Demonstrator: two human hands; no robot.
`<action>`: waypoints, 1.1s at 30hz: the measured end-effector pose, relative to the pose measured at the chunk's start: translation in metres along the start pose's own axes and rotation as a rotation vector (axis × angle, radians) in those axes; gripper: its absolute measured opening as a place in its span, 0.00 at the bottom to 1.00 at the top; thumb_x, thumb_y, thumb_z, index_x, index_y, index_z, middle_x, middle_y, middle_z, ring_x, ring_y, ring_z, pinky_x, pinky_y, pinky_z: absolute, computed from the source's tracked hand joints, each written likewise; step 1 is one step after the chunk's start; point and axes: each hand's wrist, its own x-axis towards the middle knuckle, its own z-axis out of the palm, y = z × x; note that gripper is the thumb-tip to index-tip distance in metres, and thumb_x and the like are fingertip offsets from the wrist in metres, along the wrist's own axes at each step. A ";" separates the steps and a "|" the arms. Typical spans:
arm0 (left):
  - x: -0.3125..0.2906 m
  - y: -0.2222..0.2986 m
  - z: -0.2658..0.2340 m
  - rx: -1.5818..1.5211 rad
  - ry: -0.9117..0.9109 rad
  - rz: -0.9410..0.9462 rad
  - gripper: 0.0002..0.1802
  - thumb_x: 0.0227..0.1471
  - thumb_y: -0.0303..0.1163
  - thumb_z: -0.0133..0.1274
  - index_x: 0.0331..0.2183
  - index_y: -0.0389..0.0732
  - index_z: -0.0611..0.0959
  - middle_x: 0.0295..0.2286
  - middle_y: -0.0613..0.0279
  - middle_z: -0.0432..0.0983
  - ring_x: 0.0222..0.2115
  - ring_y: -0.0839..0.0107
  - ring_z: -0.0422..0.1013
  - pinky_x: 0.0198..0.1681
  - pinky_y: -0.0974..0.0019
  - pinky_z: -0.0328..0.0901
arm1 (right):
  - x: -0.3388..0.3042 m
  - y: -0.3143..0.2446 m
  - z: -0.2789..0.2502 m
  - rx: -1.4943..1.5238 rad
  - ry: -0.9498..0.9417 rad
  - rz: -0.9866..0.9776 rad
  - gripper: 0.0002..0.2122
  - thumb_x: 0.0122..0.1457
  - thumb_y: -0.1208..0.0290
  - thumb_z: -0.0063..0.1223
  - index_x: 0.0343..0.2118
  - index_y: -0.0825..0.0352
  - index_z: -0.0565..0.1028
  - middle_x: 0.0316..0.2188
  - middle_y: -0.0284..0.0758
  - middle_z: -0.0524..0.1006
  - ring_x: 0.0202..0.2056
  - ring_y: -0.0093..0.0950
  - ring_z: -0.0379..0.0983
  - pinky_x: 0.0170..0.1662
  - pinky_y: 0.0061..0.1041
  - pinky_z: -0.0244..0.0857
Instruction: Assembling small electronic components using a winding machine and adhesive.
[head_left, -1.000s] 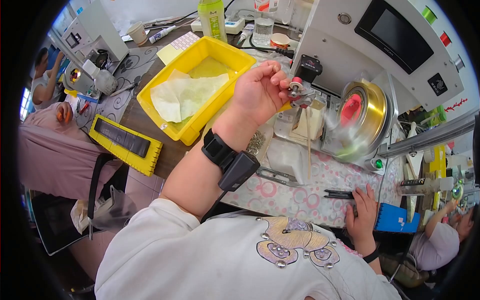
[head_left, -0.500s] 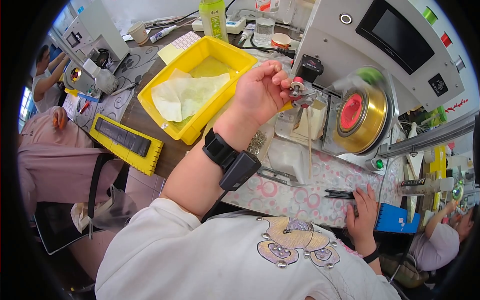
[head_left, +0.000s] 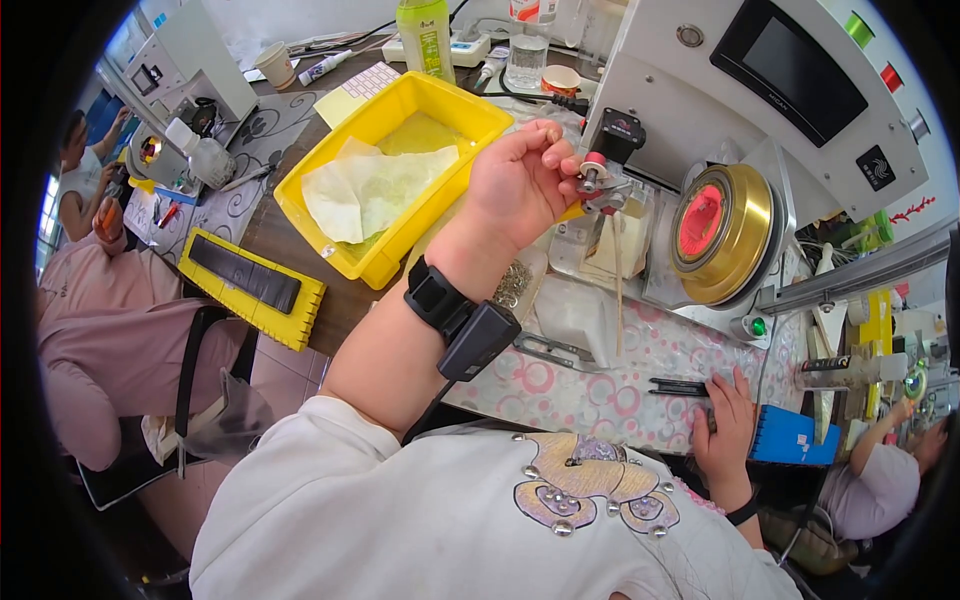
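My left hand [head_left: 525, 185] is raised, its fingers curled together at a small metal fixture [head_left: 595, 180] with a red knob, below a black motor [head_left: 621, 130]. Whatever the fingertips hold there is hidden. Just right of the fixture sits a gold wheel [head_left: 740, 235] with a red centre, mounted on a white machine [head_left: 660, 85]. My right hand [head_left: 724, 430] lies palm down on the patterned table cover [head_left: 560, 395], fingers stretched out. Its fingertips are beside a thin black tool [head_left: 678, 387], and nothing shows in its grip.
A yellow tub [head_left: 300, 195] with white paper [head_left: 375, 190] stands left of my left hand. Small metal pieces [head_left: 513, 285] lie under my wrist. A blue box [head_left: 795, 437] is right of my right hand. Co-workers sit on both sides; one in pink [head_left: 110, 290] is at left.
The gold wheel and its upper edge, blurred before, now look sharp. The machine's round button has dimmed. At left, the pink-clad co-worker's hand has risen slightly. Both my hands stay put.
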 end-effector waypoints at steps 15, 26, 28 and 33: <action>0.001 0.000 -0.002 -0.023 -0.023 -0.005 0.07 0.56 0.32 0.35 0.28 0.45 0.67 0.18 0.72 0.61 0.25 0.77 0.64 0.29 0.71 0.61 | 0.000 0.001 0.000 0.008 0.001 0.000 0.17 0.46 0.75 0.51 0.42 0.70 0.72 0.44 0.44 0.72 0.55 0.48 0.60 0.54 0.41 0.53; 0.000 0.001 0.000 -0.018 0.000 -0.010 0.07 0.56 0.32 0.35 0.27 0.45 0.67 0.17 0.72 0.61 0.25 0.76 0.64 0.30 0.70 0.61 | -0.001 0.002 0.002 0.003 0.010 -0.010 0.17 0.46 0.75 0.51 0.43 0.70 0.72 0.45 0.43 0.72 0.55 0.47 0.60 0.53 0.39 0.53; 0.001 0.000 -0.002 -0.024 -0.005 -0.016 0.07 0.56 0.32 0.36 0.27 0.45 0.67 0.17 0.72 0.61 0.24 0.76 0.64 0.30 0.69 0.61 | -0.002 0.002 0.002 0.001 -0.003 0.010 0.17 0.46 0.75 0.51 0.43 0.70 0.72 0.45 0.43 0.72 0.55 0.47 0.60 0.53 0.40 0.53; -0.002 0.002 0.000 -0.038 0.044 -0.001 0.08 0.56 0.35 0.37 0.30 0.44 0.68 0.18 0.70 0.64 0.27 0.71 0.67 0.31 0.67 0.62 | 0.000 0.001 0.001 0.003 -0.005 0.004 0.17 0.47 0.75 0.51 0.43 0.70 0.72 0.45 0.43 0.72 0.55 0.48 0.60 0.54 0.40 0.53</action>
